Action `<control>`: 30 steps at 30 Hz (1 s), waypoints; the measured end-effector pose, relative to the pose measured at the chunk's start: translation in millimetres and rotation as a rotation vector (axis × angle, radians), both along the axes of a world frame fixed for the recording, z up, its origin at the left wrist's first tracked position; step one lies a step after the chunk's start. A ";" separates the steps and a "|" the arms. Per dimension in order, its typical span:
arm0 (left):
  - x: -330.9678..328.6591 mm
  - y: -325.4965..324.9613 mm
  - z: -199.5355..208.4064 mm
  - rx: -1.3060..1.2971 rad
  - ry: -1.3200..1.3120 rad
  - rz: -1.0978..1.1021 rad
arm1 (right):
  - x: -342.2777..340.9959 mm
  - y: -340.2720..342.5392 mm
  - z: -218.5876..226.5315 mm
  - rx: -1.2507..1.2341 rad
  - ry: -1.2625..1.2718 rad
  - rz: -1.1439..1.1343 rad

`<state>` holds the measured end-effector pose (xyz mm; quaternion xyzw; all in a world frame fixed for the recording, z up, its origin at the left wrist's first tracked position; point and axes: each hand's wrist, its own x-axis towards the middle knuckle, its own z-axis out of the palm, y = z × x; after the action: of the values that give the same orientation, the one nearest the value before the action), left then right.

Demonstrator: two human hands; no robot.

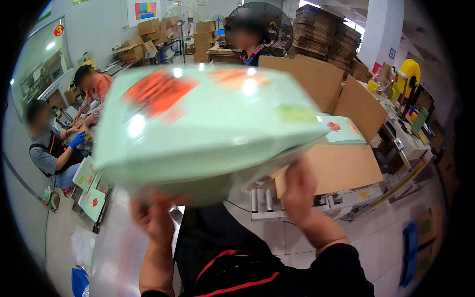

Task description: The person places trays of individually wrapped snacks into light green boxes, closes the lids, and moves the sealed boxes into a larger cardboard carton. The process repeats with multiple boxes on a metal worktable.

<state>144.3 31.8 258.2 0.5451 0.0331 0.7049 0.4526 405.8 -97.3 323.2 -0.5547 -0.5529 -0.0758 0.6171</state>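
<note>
We had the pale green package (198, 133) up in front of us, clear of the metal tabletop (116, 232) and on the near side of an open carton (336, 168). Its glossy top, printed with red and orange patches, faced up and caught the lamps. The left hand (154, 218) had its fingers clamped on the lower near edge, toward the left corner. The right hand (299, 193) had its fingers clamped at the lower right side; blur hid exactly how the fingertips sat.

We judged the package broad and boxy, moderate in weight, and stiff enough to keep its shape between two hands. The shiny skin looked slick, and the clear wrap (257, 171) along the lower right looked thin, so pinching there alone might slip or tear it. We thought the surest hold was underneath, hands wide apart near the corners, palms bearing the load and thumbs only steadying. A hard squeeze on the top, we reckoned, could dent it. A similar green package (341, 129) lay at the carton's mouth.
</note>
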 end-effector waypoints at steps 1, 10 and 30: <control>42.7 8.7 22.8 0.059 0.081 -0.027 | 36.7 -2.7 3.3 0.005 0.105 -0.079; 283.7 18.9 69.8 0.298 0.766 -0.026 | 269.9 24.7 3.3 -0.107 0.765 -0.139; 346.1 30.9 12.6 -0.113 0.783 -0.174 | 346.7 43.0 -1.2 -1.102 -0.049 -0.575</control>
<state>490.4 62.7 270.8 0.7474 0.1954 0.4000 0.4931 752.6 -54.3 322.0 -0.9165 -0.3532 0.0447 0.1824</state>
